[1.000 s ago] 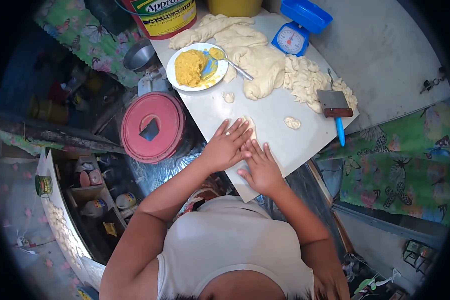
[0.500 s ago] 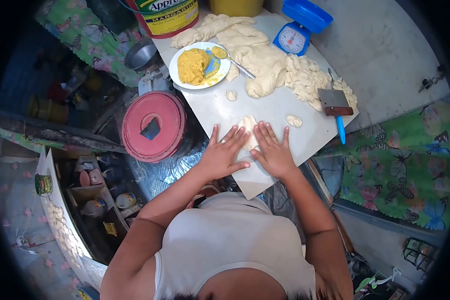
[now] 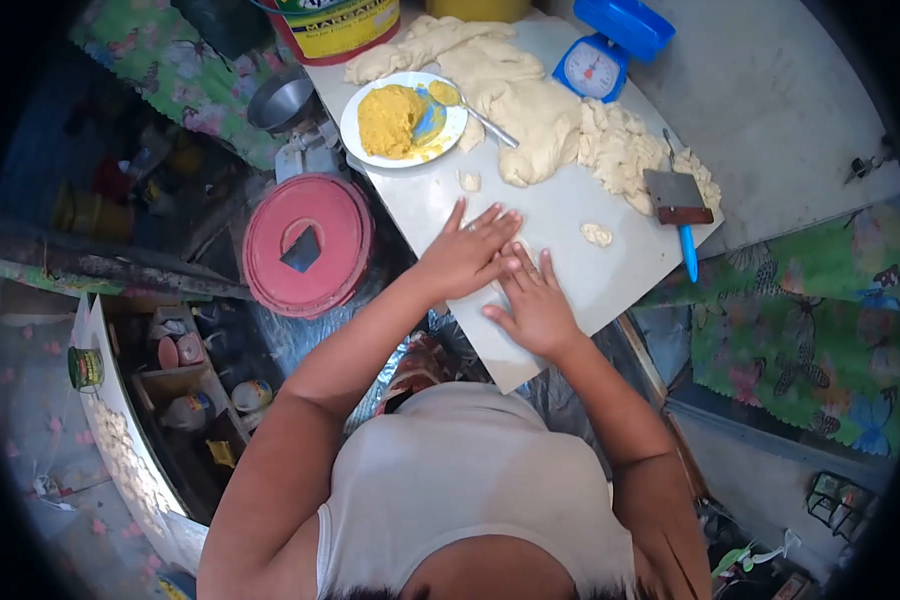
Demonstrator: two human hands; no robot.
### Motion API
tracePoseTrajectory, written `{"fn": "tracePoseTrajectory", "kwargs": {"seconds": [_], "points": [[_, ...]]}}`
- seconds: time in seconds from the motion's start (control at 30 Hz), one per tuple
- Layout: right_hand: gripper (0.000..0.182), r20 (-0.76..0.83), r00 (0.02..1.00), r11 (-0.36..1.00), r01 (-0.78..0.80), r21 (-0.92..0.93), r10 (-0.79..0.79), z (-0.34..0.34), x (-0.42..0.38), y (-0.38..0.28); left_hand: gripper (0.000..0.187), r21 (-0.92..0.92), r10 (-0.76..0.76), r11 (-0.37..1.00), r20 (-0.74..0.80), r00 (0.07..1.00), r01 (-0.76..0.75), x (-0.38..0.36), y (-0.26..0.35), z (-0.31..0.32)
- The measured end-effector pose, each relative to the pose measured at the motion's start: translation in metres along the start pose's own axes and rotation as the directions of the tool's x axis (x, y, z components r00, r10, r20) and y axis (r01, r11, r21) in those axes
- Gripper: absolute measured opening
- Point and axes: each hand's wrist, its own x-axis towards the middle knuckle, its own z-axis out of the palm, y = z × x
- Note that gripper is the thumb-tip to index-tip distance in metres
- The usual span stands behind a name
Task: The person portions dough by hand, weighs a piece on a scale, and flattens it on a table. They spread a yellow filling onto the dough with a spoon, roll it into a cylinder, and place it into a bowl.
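Note:
My left hand [image 3: 470,250] lies flat over the table [image 3: 560,290], fingers stretched out. Just below and right of it, my right hand [image 3: 537,308] is also flat, its fingertips near the left thumb. The flattened dough piece under them is almost wholly hidden. One small dough lump [image 3: 469,181] sits beyond my left hand, another [image 3: 597,235] to the right. A large mass of dough [image 3: 530,120] spreads along the far side. Yellow paste [image 3: 390,120] fills part of a white plate [image 3: 353,146], where a spoon [image 3: 493,131] rests.
A blue scale [image 3: 590,70] stands at the back. A dough scraper [image 3: 676,190] and a blue-handled tool [image 3: 688,255] lie by the right edge. A margarine bucket [image 3: 345,25] is at far left. Below the table's left edge stands a red-lidded bucket [image 3: 270,230].
My left hand has moved up and right, away from the table's near corner. The right hand has shifted slightly nearer to me, and the dough piece between them is now covered.

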Motion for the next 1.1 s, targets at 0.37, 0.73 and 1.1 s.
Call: {"fn": "tracePoseTrajectory", "kwargs": {"seconds": [0.37,0.73,1.1], "points": [[0.054,-0.241,0.949,0.857,-0.051,0.513,0.201,-0.023,-0.012,0.031,0.067,0.276,0.007,0.958,0.250,0.968,-0.078,0.009,0.006,-0.004],[0.059,0.005,0.995,0.995,-0.102,-0.023,0.102,-0.013,0.029,0.027,0.082,0.384,-0.068,0.922,0.059,0.996,0.040,-0.050,0.039,0.020],[0.072,-0.109,0.992,0.988,-0.082,-0.129,0.068,-0.021,-0.014,0.018,0.084,0.308,-0.115,0.947,0.054,0.992,0.093,-0.060,0.040,0.011]]}}
